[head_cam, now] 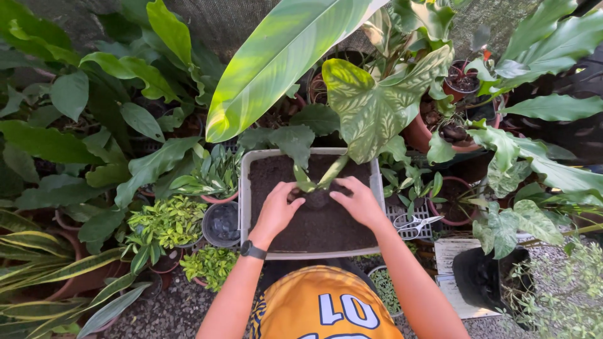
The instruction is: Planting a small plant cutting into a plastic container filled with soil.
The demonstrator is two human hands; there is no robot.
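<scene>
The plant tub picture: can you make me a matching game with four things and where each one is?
Things:
1. left hand
2. scissors
3. round dark pot
4. wristwatch

Places:
a. on the grid to the right of the white tub
b. strapped round the left wrist
c. beside the tub, on its left
d. on the dark soil, pressing at the base of the plant stems opposite the right hand

Right pairs: 1-d, 2-a, 3-c, 4-b
</scene>
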